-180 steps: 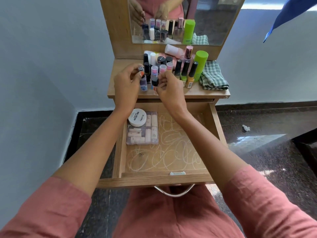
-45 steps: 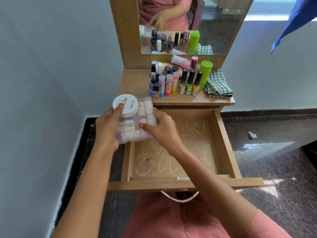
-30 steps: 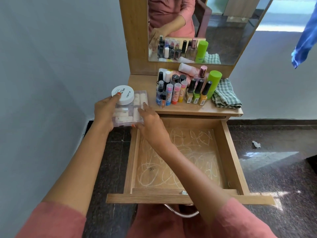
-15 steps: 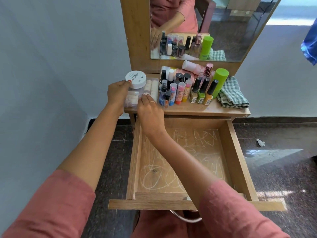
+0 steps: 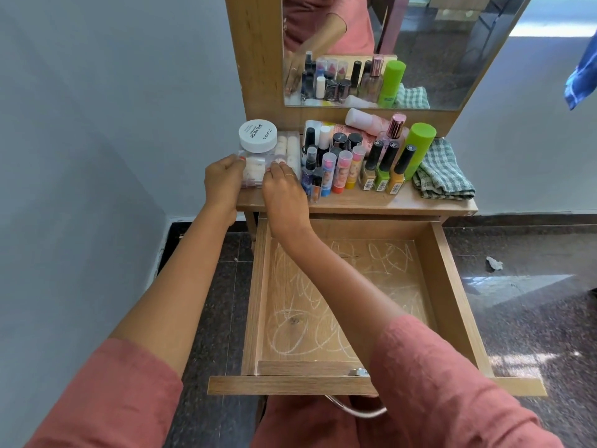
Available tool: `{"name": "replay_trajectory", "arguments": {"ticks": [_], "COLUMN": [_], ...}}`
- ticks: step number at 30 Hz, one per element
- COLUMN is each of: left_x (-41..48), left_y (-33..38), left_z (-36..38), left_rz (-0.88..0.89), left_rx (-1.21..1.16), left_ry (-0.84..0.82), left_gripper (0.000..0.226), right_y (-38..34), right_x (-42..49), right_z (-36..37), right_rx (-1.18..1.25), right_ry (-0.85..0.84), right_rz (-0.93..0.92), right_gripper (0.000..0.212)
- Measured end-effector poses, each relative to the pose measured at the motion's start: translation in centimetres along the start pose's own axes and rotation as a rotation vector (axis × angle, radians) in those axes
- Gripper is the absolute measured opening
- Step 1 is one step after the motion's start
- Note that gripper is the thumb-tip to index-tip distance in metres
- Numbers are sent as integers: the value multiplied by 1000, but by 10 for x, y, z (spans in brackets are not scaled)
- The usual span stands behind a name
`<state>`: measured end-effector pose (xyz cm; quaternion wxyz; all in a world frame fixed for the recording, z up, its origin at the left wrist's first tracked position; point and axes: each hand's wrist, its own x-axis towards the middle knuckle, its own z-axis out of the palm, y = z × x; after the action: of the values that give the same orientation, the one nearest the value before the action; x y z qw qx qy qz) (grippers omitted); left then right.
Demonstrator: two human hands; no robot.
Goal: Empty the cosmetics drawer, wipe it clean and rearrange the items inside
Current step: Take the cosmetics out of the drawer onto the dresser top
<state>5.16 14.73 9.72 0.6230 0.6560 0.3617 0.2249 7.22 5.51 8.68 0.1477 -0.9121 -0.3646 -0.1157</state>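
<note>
Gripping the clear box [image 5: 284,148] by its near edge, your left hand [image 5: 224,182] curls round the left corner. Your right hand [image 5: 284,195] pinches the front rim with bent fingertips. The box rests on the tabletop [image 5: 355,202], and a white jar [image 5: 258,135] stands on its lid just beyond your fingers.

Right of your right hand, touching the box, stands a crowd of bottles [image 5: 355,160], ending in a green can [image 5: 418,147]. Beyond those lies a folded checked cloth [image 5: 442,173].

Below your wrists the drawer [image 5: 339,295] is pulled fully out toward you. Nothing shows inside it except pale scribble marks across its wooden floor.

As I judge it, step 1, the emptying, is done once you let go of the box. Steps 2 and 3 remain: the scribbles show no wiping yet, and every item must go back in order.

Past your hands a mirror [image 5: 387,50] rises from the tabletop. A plain grey wall [image 5: 80,124] runs left of your left arm. Right of the drawer is a dark polished floor [image 5: 533,318], with 1 paper scrap [image 5: 494,263] on it.
</note>
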Motion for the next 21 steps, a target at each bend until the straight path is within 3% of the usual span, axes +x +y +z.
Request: {"name": "replay_trajectory", "arguments": {"ticks": [3,7,10,18,21], "left_x": [-9,-26,-45,-97,-114], "left_y": [-2,-10,-16,-33,-39], "left_z": [-2,-6,-10,-1,12], "left_rz": [-3,42,99,72,44], "left_rx": [-14,-12,-10,-107,-112], "left_ry": [18,14,7,179,160], "left_gripper": [31,27,25,31,30], "right_y": [-2,2,7,31,46], "right_x": [-5,-25,-42,-90,-103], "right_z": [0,5,4,-3,-5], "right_rx": [-9,120,190,258,258], "right_ry": [4,236,305,230,185], "right_rz": [1,-42,-68,26,105], "right_gripper": [42,36,22,11,15]}}
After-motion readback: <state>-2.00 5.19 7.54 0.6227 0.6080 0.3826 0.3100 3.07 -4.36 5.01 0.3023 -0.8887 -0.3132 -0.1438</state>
